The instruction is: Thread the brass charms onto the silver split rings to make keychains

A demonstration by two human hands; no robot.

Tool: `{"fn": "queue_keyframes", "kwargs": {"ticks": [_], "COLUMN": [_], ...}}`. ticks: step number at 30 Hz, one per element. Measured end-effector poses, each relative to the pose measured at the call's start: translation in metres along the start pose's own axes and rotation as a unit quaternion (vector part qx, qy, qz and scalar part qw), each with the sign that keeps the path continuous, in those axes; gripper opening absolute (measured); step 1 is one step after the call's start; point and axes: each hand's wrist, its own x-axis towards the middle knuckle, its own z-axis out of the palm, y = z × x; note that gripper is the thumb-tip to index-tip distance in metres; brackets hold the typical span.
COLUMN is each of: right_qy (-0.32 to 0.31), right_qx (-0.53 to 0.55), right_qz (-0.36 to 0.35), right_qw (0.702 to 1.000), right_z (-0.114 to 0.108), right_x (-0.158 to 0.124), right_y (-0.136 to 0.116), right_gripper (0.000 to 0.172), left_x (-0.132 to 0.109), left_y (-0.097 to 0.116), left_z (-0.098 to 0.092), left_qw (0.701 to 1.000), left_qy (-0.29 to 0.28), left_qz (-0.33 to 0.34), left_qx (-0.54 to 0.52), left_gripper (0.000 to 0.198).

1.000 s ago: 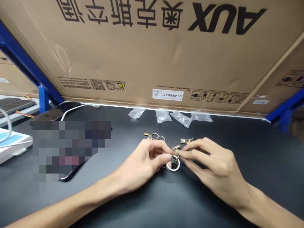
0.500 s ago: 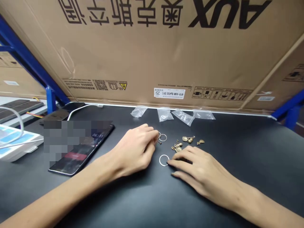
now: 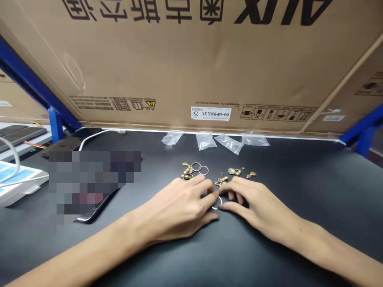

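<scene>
A silver key ring (image 3: 220, 203) sits low over the dark tabletop between my hands, partly hidden by fingers. My right hand (image 3: 254, 203) has thumb and forefinger closed at the ring's right and upper edge. From the left, my left hand (image 3: 185, 207) reaches to the same ring, thumb and forefinger apart. Just beyond my right fingertips lie small bronze-coloured charms (image 3: 223, 180). Behind my left hand is a bunch of bronze charms (image 3: 187, 170) beside two linked rings (image 3: 204, 170).
More bronze charms (image 3: 236, 171) lie farther right, with a single one (image 3: 251, 174) beside them. Several clear plastic bags (image 3: 229, 142) line the back edge, before a big cardboard box (image 3: 179, 71). A partly blurred phone (image 3: 95, 211) and a white cable (image 3: 94, 137) are at left.
My left hand has left the charms and rings behind it, moving right and nearer to the single ring. That ring has shifted right, and my right fingers have closed in on it.
</scene>
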Motion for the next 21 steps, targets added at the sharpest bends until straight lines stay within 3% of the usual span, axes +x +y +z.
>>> {"fn": "queue_keyframes", "kwargs": {"ticks": [6, 13, 16, 21], "right_qy": [0.008, 0.028, 0.029, 0.035], "right_qx": [0.023, 0.010, 0.002, -0.010], "right_qz": [0.014, 0.014, 0.017, -0.001], "right_qw": [1.000, 0.999, 0.999, 0.999], "right_z": [-0.0007, 0.0003, 0.0002, 0.0004], "right_x": [0.0000, -0.0027, -0.0033, -0.0028], "right_y": [0.0004, -0.0030, -0.0017, 0.0005], "right_gripper": [0.009, 0.009, 0.010, 0.013], "left_x": [-0.0007, -0.0033, -0.0017, 0.0025], "left_y": [0.0005, -0.0037, -0.0037, -0.0026], "left_z": [0.0036, 0.0036, 0.0014, 0.0001], "left_qw": [0.995, 0.998, 0.996, 0.991], "left_qy": [-0.003, 0.039, 0.006, -0.042], "left_qz": [0.063, 0.015, -0.017, 0.019], "left_qx": [0.080, 0.041, 0.087, 0.125], "left_gripper": [0.025, 0.023, 0.015, 0.011]}}
